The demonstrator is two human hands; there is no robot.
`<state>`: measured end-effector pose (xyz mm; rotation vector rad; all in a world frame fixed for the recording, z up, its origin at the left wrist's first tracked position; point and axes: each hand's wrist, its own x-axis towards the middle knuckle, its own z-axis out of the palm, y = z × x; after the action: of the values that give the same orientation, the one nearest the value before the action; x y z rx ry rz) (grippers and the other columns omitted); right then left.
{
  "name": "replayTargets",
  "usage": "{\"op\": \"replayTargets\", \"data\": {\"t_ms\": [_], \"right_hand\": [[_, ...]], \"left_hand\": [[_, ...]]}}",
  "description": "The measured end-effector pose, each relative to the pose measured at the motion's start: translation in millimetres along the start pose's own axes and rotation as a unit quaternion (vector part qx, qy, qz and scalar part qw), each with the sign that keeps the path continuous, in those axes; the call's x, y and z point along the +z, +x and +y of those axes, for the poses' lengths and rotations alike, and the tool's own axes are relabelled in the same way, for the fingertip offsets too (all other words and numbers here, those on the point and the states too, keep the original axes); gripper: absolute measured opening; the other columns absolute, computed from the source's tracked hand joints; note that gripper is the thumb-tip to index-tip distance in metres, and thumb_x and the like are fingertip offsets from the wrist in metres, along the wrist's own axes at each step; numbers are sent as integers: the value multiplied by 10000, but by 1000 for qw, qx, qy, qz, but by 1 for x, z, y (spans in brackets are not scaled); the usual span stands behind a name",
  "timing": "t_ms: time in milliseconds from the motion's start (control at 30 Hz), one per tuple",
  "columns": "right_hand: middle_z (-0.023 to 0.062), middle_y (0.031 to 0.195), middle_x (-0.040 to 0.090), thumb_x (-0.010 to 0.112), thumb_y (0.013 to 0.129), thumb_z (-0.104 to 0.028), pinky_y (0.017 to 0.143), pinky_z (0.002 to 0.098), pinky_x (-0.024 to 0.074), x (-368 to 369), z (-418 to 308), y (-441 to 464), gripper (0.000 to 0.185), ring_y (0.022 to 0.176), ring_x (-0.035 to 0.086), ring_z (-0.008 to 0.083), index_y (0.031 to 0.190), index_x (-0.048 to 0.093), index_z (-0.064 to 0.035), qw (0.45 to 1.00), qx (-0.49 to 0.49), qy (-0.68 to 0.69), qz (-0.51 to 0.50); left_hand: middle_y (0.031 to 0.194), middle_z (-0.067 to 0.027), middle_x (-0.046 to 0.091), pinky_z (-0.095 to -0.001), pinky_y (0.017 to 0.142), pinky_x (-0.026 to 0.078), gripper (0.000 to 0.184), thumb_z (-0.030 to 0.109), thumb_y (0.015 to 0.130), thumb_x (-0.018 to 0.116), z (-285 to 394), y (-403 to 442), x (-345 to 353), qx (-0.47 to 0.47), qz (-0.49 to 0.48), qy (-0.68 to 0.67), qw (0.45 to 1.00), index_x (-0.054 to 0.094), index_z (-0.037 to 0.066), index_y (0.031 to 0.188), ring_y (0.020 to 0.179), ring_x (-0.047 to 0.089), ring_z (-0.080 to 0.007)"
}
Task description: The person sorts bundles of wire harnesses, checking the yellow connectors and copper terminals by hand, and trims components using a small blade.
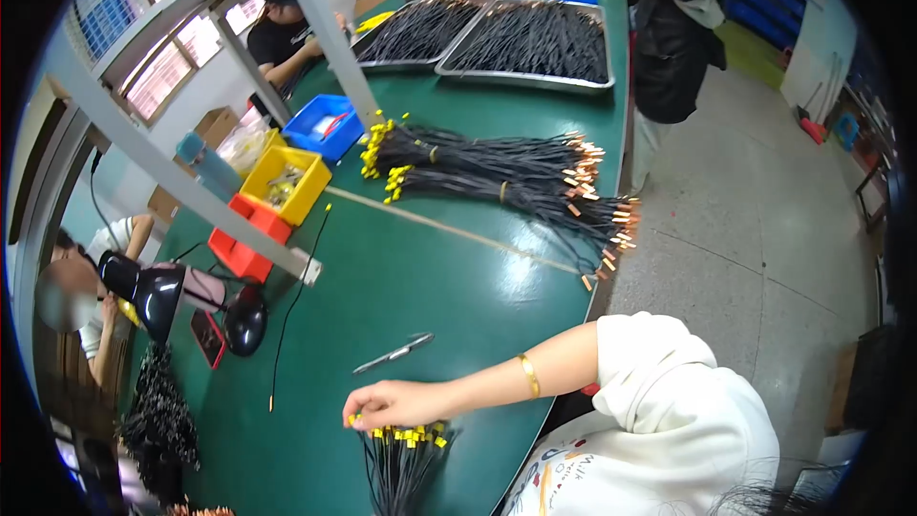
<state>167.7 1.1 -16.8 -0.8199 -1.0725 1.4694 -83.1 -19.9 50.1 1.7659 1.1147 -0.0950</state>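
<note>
My right hand (pixel 396 406) reaches in from the right, a gold bracelet on its wrist. Its thumb and fingers are pinched at the yellow end of a black cable (pixel 355 419). Just below the hand is a bundle of black cables with yellow ends (pixel 399 468), running out of the bottom of the picture. My left hand is outside the picture. Above my hand lies a silver pen (pixel 394 354). One single black cable (pixel 287 311) with a copper tip stretches along the green table (pixel 478 311).
Large tied cable bundles (pixel 497 167) lie farther up the table. Metal trays (pixel 535 84) of cables stand beyond. Yellow (pixel 310 193), red (pixel 250 234) and blue bins (pixel 330 139) line the left, near a black lamp (pixel 158 291) and a phone (pixel 207 339). Several other people are around the table.
</note>
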Motion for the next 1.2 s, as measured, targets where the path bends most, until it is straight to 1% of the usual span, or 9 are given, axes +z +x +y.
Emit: {"op": "replayTargets", "data": {"t_ms": [67,133,300,433,533,633,833,1000,1200], "right_hand": [[-22,705,493,525,820,-233,619,214,374,1,-3,0,225,649,441,49,948,516,-48,999,-2,33,-10],[-14,751,513,529,816,-231,644,215,386,0,-8,-3,226,686,468,59,955,511,-53,990,51,96,-85],[3,806,544,546,802,-229,668,218,407,2,-16,-11,232,740,507,78,948,517,-50,951,112,109,-267],[7,814,555,561,792,-235,654,219,410,0,-1,-6,239,747,512,83,937,527,-48,962,108,51,-246],[5,802,557,569,787,-230,642,214,411,1,3,-5,237,743,514,82,931,537,-44,968,103,38,-227],[3,793,560,573,785,-223,635,209,411,1,9,-3,232,736,514,79,927,546,-41,970,100,25,-220],[6,802,569,580,783,-204,639,193,408,2,12,-5,229,731,505,57,931,564,-30,976,109,14,-187],[21,855,566,578,788,-194,706,202,419,3,11,-6,253,785,509,53,975,557,-24,972,119,-8,-203],[66,1003,545,587,776,-219,798,252,407,11,11,-7,470,899,517,117,1166,419,-16,973,130,-18,-189]], "left_hand": [[795,-118,577,-364,644,444,325,133,757,567,-1,-8,-20,52,98,47,993,498,52,1064,718,549,-225],[798,-116,568,-381,659,440,359,77,678,624,18,-10,-41,180,199,441,856,528,28,1020,703,541,-251],[794,-127,562,-391,675,437,414,91,642,646,41,-7,-55,293,247,489,783,523,25,1031,711,537,-285],[797,-130,572,-360,662,435,353,139,722,602,42,-1,-51,384,144,365,836,517,44,1051,708,543,-271],[807,-139,575,-349,654,432,359,240,755,593,-1,9,-51,33,263,86,960,521,55,1054,715,554,-256],[726,-94,558,-299,600,432,382,243,793,559,-9,36,-29,-45,320,172,931,466,58,1113,657,545,-186],[686,-88,519,-243,521,412,673,10,715,530,-31,70,-13,34,374,96,922,179,116,1278,561,504,-165],[789,-132,536,-247,499,441,697,-20,717,467,-29,50,-37,61,386,-288,874,116,101,1305,563,547,-164],[845,-152,553,-248,518,455,761,-105,683,480,-5,17,-25,90,180,-354,913,106,93,1315,641,589,-214]]}}
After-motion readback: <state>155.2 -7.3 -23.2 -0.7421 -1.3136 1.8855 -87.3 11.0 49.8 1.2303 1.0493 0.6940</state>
